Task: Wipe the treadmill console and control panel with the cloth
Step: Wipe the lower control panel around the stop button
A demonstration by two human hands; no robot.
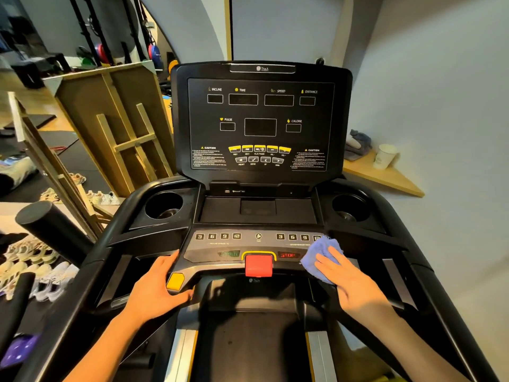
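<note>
Treadmill console (261, 125): upright black display board at centre, labelled INCLINE, TIME, SPEED, DISTANCE, PULSE and CALORIE, all windows dark, with a row of yellow buttons and two CAUTION notices low on its face. Control panel (256, 245): grey strip below the console, nearer the person, bearing number keys 3, 6, 9, 12 on each side, a fan button in the middle, a green readout and a red STOP readout. Red safety key (259, 265): centred on the front edge of the panel under a yellow arch. Cloth (321, 257): blue, bunched, lying on the right end of the control panel, covering part of the rightmost number key. Right hand (345, 277): fingers straight, laid flat on the cloth, pressing it against the panel. Left hand (154, 288): resting on the left handlebar beside the panel, fingers relaxed, thumb by a yellow button (175, 281); holds nothing. Cup holders: left (164, 205) and right (349, 206), either side of a shallow tray. Wooden shelf (385, 179) on the right wall: carries a white paper cup (385, 156) and a grey towel (358, 146). Shoes (35, 268) in rows on the floor at left
</note>
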